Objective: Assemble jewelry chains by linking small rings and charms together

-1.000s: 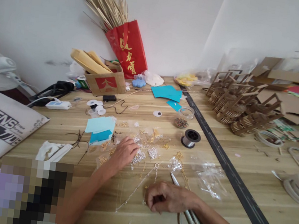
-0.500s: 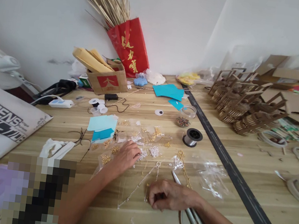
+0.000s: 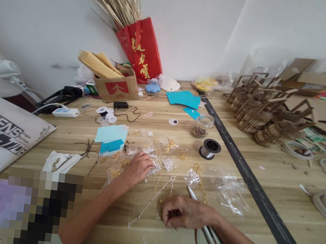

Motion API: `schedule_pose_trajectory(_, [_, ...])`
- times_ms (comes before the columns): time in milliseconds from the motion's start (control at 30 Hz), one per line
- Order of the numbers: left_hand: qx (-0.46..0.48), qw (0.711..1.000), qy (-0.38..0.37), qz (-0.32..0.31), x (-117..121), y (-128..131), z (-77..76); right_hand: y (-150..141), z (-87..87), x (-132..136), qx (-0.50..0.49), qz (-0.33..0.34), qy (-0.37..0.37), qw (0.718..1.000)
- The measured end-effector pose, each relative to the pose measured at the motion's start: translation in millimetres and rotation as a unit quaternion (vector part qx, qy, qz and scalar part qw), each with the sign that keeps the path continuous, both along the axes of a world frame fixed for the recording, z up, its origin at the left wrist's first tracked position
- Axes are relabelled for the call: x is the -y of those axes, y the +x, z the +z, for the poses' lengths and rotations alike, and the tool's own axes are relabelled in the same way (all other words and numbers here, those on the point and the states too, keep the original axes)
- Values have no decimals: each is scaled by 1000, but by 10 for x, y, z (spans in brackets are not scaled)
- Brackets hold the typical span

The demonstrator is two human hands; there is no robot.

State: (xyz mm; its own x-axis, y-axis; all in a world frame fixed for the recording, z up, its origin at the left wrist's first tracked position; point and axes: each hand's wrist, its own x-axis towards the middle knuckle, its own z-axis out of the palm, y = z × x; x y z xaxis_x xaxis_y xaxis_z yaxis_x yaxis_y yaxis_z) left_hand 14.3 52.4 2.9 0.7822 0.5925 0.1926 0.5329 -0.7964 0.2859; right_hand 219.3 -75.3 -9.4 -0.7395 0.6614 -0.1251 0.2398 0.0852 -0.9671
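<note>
The left hand (image 3: 137,169) is picking among small silver beads (image 3: 154,169), fingers curled on them; the right hand (image 3: 185,214), fingers clenched, is pinning a thin silver chain (image 3: 153,200), unfinished.

The left hand (image 3: 136,168) reaches forward over the wooden table (image 3: 266,178), fingertips down among small clear bags of silver findings (image 3: 154,169) and gold findings (image 3: 114,172). The right hand (image 3: 186,213) rests curled nearer the body, at the end of a thin silver chain (image 3: 151,201) lying slantwise between both hands. White-handled scissors (image 3: 210,242) lie under the right wrist. Farther back stand a wire spool (image 3: 209,148) and a bead jar (image 3: 202,127).
</note>
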Motion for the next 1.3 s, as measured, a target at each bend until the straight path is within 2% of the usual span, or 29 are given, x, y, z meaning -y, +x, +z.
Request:
schedule_pose_trajectory(400, [0,1000,-2,22,20,-97,16,-4,7,4,-2,-1,-9,1000])
schedule_pose_trajectory(867, [-14,1000,-21,-13,30,66,74,1,12,-5,3,2,-2,1000])
schedule_pose_trajectory(1300, [-12,1000,-2,22,13,-6,78,1,-4,-4,7,2,0,1000])
